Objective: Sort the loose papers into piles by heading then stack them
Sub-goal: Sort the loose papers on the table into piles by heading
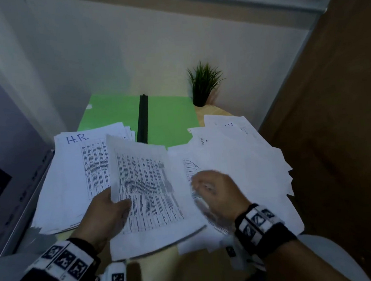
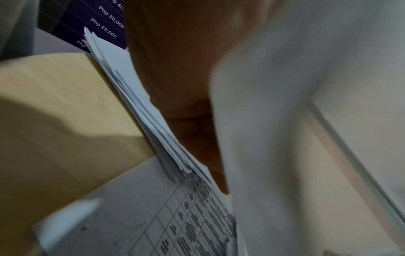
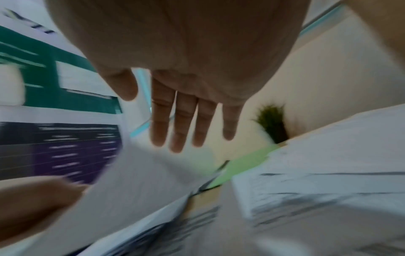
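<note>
Right now my left hand (image 1: 107,209) pinches one printed sheet (image 1: 148,191) above the H.R. pile (image 1: 77,170); my right hand (image 1: 216,190), fingers relaxed, hovers over the loose papers (image 1: 236,154) (unsquared), which a careless brush could scatter.

Right hand (image 3: 186,69) with fingers (image 3: 179,121) straight and spread, blurred papers (image 3: 328,173) below, small plant (image 3: 274,124) beyond

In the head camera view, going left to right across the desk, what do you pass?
H.R. pile → left hand gripping a printed sheet → right hand, fingers straight → loose papers.
</note>
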Demonstrator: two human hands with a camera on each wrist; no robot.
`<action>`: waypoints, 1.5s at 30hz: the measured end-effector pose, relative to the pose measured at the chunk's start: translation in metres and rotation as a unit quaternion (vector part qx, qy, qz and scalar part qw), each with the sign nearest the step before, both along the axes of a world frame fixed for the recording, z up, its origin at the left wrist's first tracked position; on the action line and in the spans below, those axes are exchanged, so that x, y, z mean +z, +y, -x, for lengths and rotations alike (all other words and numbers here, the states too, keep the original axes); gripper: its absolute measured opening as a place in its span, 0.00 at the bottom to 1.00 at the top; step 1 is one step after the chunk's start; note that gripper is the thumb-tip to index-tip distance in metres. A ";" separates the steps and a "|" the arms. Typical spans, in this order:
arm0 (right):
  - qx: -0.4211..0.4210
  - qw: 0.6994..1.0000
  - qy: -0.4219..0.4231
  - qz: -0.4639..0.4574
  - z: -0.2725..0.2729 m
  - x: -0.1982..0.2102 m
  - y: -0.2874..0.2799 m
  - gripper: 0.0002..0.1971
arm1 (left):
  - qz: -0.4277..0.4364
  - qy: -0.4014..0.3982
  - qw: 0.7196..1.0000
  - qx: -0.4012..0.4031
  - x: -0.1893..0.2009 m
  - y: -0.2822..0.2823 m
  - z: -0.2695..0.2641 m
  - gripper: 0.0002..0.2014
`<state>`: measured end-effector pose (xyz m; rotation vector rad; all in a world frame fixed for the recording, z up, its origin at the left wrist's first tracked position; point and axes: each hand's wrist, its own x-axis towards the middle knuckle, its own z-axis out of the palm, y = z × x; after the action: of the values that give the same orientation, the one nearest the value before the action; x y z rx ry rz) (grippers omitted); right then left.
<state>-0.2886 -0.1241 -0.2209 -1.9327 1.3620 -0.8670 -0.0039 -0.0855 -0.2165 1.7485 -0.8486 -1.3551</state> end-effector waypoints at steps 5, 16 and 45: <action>-0.175 0.913 0.323 -0.178 0.071 -0.049 -0.047 0.37 | 0.012 -0.009 1.000 0.019 0.001 0.000 -0.004 0.08; -0.234 0.917 0.280 -0.159 0.078 -0.063 -0.040 0.23 | 0.029 0.003 0.999 0.018 0.006 0.002 0.000 0.04; -0.194 0.910 -0.214 -0.298 -0.005 0.008 0.030 0.11 | 0.030 0.197 0.980 -0.017 0.016 0.008 0.010 0.21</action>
<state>-0.2834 -0.0941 -0.2132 -0.9577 1.5248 -0.8556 -0.0138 -0.0774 -0.2002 1.3594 -0.6911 -1.6109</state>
